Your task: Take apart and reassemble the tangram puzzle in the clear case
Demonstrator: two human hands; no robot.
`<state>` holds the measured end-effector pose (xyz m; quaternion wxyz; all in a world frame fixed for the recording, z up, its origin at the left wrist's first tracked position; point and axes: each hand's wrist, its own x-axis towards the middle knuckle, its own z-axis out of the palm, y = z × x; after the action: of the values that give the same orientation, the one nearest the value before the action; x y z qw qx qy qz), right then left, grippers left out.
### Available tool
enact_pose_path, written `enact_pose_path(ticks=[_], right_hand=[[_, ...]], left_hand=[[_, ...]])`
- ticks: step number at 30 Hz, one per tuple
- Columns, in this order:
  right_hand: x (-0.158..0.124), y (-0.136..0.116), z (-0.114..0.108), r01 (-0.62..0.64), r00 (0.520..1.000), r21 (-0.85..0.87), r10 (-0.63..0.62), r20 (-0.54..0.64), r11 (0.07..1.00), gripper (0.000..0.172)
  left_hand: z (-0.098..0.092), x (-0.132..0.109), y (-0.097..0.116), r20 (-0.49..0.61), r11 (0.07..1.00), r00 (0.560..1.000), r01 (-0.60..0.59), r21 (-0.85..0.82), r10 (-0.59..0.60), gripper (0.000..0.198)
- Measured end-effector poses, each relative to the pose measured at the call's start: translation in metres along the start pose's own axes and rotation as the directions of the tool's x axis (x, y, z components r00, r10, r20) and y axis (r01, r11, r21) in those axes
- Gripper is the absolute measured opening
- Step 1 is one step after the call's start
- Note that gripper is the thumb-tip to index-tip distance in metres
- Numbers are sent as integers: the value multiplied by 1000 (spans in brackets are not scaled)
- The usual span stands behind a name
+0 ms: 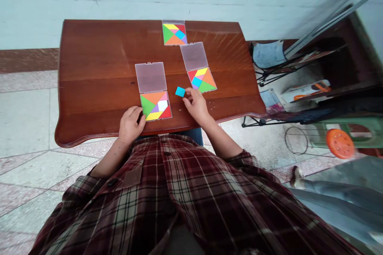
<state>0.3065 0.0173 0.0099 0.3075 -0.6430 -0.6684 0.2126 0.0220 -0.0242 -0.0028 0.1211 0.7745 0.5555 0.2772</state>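
- The wooden table (89, 55) fills the middle of the view. The person sits at its near edge in a plaid shirt (179, 191), close enough for both forearms to reach over it.
- Three puzzle cases lie on it, well apart from each other:
  - The near case (150, 77) lies just left of centre, its clear lid folded back towards the far side so the tray of coloured pieces is open.
  - The middle case (194, 55) lies to the right and farther off, also open, and looks full.
  - The far case (173, 22) sits at the far edge and looks full too.
- The left hand (130, 123) rests at the near-left corner of the near case. Its fingers are curled with the tips against the tray's edge, probably to keep it from sliding. I cannot tell whether they grip it or only press on it.
- The right hand (196, 102) lies on the table between the near and middle cases. Its fingers are half curled, and the thumb and forefinger meet on the right edge of the blue square.
- The blue square (180, 91) is on the bare wood just right of the near case.
- A white gap (162, 105) of similar shape shows in the near tray, so the blue square likely belongs there.
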Motion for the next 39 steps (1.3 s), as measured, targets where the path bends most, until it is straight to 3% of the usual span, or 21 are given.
enact_pose_path(ticks=[5, 10, 15, 22, 26, 31, 39], right_hand=[[30, -14, -8, 96, 976, -246, -42, 214, 965, 55], [51, -23, -8, 102, 923, -387, 58, 381, 916, 62], [57, -24, -6, 111, 898, -465, 112, 426, 878, 54], [55, -28, -14, 184, 894, -371, 2, 447, 910, 62], [44, -53, -12, 375, 802, -254, -174, 571, 892, 64], [37, -73, 6, 522, 680, -241, -228, 697, 818, 67], [42, -72, 12, 571, 610, -204, -244, 754, 795, 60]], left_hand=[[-1, 1, -1, -7, 1000, 1000, -4, -29, 4, 29], [-1, 0, 0, -6, 999, 1000, 0, -37, 0, 30], [-1, 0, 0, -16, 999, 1000, -3, -40, 3, 30], [-1, 0, 1, -15, 999, 1000, 9, -46, -9, 29], [-1, 0, 1, -5, 998, 1000, 16, -56, -16, 29], [1, 0, 0, -11, 998, 1000, 11, -55, -12, 29], [2, 0, -1, -6, 999, 1000, 2, -55, -2, 29]])
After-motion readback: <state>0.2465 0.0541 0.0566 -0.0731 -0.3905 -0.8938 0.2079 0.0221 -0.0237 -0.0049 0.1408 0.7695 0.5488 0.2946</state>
